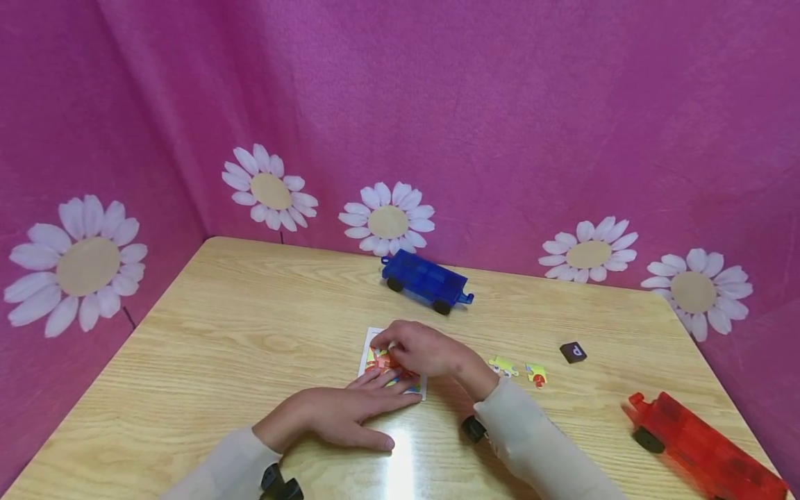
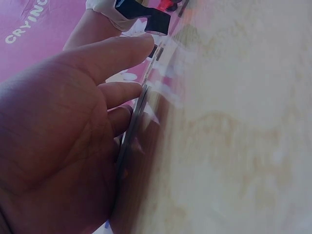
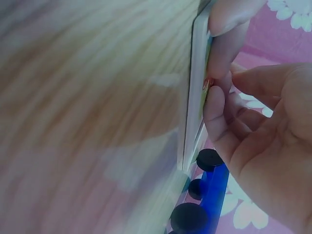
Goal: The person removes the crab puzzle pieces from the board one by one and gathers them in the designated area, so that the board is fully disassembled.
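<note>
A small jigsaw puzzle in a white-edged tray (image 1: pixel 364 361) lies on the table, its picture yellow, red and blue. My left hand (image 1: pixel 350 413) rests over its near part, fingers spread and straight; the left wrist view shows this hand (image 2: pixel 53 146) beside the tray's thin edge (image 2: pixel 129 139). Over the far right part is my right hand (image 1: pixel 421 347), with bent fingers touching the puzzle. From the right wrist, the hand (image 3: pixel 273 117) has curled fingers against the picture side; whether a piece is between them is hidden. Two loose puzzle pieces, one yellow (image 1: pixel 503 367) and one yellow-red (image 1: pixel 535 375), lie right of the right wrist.
A blue toy wagon (image 1: pixel 425 279) stands behind the puzzle near the far edge. To the right are a dark block with a letter (image 1: pixel 573 352) and a red toy wagon (image 1: pixel 703 444). Pink cloth with daisies (image 1: pixel 387 125) hangs around the wooden table (image 1: pixel 250 312).
</note>
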A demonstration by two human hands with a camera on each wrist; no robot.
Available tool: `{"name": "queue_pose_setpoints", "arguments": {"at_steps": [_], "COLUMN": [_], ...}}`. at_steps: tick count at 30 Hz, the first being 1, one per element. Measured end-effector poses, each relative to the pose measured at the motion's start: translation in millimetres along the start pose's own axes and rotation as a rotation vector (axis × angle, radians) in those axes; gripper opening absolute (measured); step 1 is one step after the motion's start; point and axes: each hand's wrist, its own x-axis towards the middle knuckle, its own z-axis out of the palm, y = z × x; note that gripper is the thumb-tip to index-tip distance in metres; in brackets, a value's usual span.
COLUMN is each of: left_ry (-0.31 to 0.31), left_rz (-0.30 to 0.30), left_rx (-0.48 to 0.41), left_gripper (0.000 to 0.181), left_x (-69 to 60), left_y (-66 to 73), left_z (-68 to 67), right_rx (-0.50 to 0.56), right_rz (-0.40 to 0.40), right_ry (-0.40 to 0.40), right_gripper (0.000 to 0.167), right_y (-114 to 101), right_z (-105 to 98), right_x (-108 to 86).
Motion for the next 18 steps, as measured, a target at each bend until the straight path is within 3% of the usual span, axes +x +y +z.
{"name": "queue_pose_setpoints", "arguments": {"at_steps": [5,9,18], "left_ry": [0.000,-0.005,-0.012], "left_rz": [-0.008,-0.016,-0.026], "left_rx": [0.003,-0.015,-0.017], "left_gripper": [0.071,0.071,0.070], "left_x": [-1.1,-1.2,-1.4], "left_y": [0.3,0.5,1.2], "left_z": [-0.4,-1.2,-0.9], "right_rx": [0.015,0.064,0.128], "right_rz": [-0.020,-0.013,0.106], "right_ry": [-0.004,0.044,0.149], "right_gripper": [0.040,0.029,0.016], "right_y": [0.4,0.7,-5.5], "right_z": [0.2,1.3,3.4], "right_x": [0.0,1.2,3.9]}}
